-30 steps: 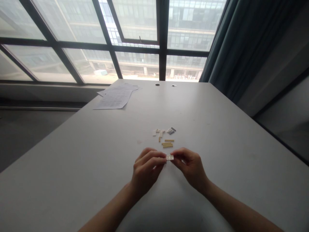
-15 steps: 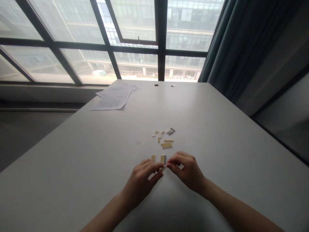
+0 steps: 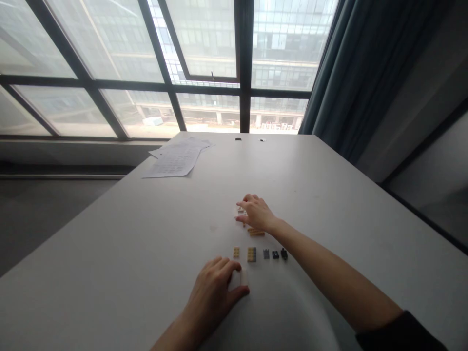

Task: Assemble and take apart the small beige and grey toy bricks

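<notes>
At the table's near side, my left hand (image 3: 218, 284) has its thumb and index finger on the ends of a small whitish block (image 3: 244, 278), gripping it. My right hand (image 3: 256, 213) reaches farther out, thumb and fingers parted over small white toy-brick pieces (image 3: 240, 210); its palm partly hides them. Just nearer than that hand lie long yellow bricks (image 3: 256, 233). Beyond my left hand, a studded yellow brick (image 3: 236, 252) sits left of a yellow-and-grey one (image 3: 251, 254). Rightward in the same row are a grey piece (image 3: 266, 254) and two dark pieces (image 3: 275, 254), (image 3: 284, 253).
Printed sheets of paper (image 3: 175, 158) lie at the far left of the white table (image 3: 321, 204). Two round holes (image 3: 238, 139) are near its far edge. Behind stand a window and a dark curtain (image 3: 340, 73).
My right hand has moved away from my left, forward to the white pieces. The grey and dark pieces on the right now show. My view has tilted slightly up.
</notes>
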`<control>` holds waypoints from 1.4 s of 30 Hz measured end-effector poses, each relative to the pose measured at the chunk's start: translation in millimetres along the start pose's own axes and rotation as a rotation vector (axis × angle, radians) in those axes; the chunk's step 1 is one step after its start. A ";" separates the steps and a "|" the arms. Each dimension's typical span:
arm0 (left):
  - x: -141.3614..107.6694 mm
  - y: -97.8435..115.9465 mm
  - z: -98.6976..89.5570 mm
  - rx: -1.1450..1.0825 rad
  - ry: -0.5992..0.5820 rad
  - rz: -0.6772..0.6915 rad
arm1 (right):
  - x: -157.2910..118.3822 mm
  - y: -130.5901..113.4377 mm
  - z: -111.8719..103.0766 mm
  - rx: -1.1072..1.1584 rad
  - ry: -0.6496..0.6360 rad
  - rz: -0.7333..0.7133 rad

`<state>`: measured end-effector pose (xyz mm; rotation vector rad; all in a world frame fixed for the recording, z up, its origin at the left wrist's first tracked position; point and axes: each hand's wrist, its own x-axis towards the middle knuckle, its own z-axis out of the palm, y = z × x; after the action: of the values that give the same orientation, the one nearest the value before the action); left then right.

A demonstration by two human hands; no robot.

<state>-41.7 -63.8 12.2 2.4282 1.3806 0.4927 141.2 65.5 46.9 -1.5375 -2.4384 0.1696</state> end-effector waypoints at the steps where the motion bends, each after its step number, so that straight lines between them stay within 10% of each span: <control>1: -0.2 -0.6 0.5 0.000 0.001 0.000 | 6.5 -1.8 3.6 -0.011 -0.013 0.003; 14: 0.5 -7.1 5.2 0.001 0.079 0.104 | 8.9 -17.2 14.9 0.184 0.092 0.107; 20: 0.2 -5.4 6.0 -0.016 0.278 0.262 | -60.6 -30.6 -9.0 1.629 0.155 0.329; 24: 4.6 14.0 -4.5 -0.185 0.482 0.334 | -116.2 -36.0 -19.7 2.089 0.112 0.399; 31: 16.4 46.0 -3.0 -0.269 0.526 0.355 | -164.6 -46.8 -0.4 2.258 0.045 0.506; 42: 15.0 33.4 9.9 -0.220 0.562 0.381 | -168.1 -52.9 16.7 2.210 0.057 0.579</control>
<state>-4.7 -68.2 19.7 2.4656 0.9518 1.4260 159.5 -108.1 17.7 -0.7242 -0.4115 1.8637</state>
